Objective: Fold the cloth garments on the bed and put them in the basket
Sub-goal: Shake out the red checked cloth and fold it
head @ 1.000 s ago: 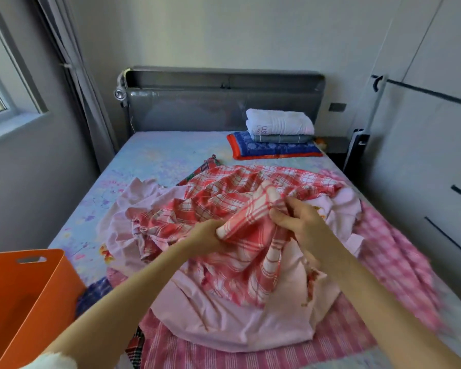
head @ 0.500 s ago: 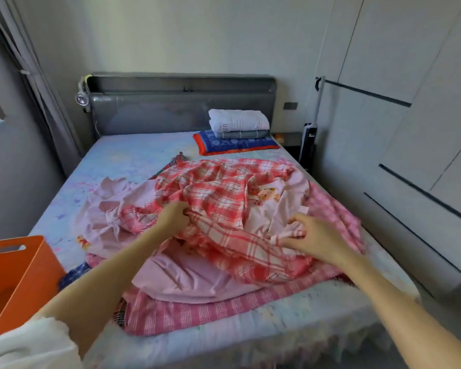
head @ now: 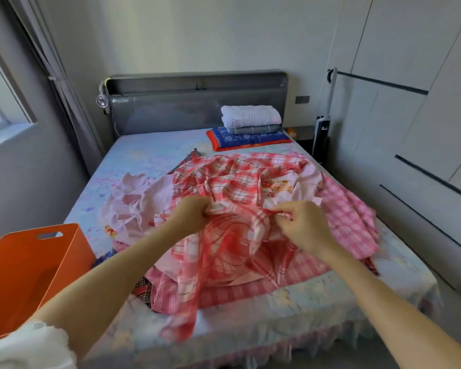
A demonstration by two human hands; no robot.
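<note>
The red plaid garment [head: 232, 209] is bunched between both hands, its upper part spread over the pile beyond them and a loose tail hanging below them over the foot of the bed [head: 149, 158]. The left hand [head: 190, 215] grips a fistful of it with curled fingers; the right hand [head: 301, 225] pinches a fold just right of that. The likely trouble is that the cloth is tangled with the pale pink garment [head: 144, 201] under and left of the left hand, so a lift could drag that piece along or pull the heap toward the edge. The hanging tail could also slide to the floor if either grip slackens. The fabric looks thin, limp and heavily creased, with no edge or corner clearly found, so a neat fold seems hard until it is shaken flat. A pink checked garment [head: 349, 217] lies right of the right hand. The orange basket [head: 37, 262] stands well left of the left forearm, apparently with nothing in the part that shows.
</note>
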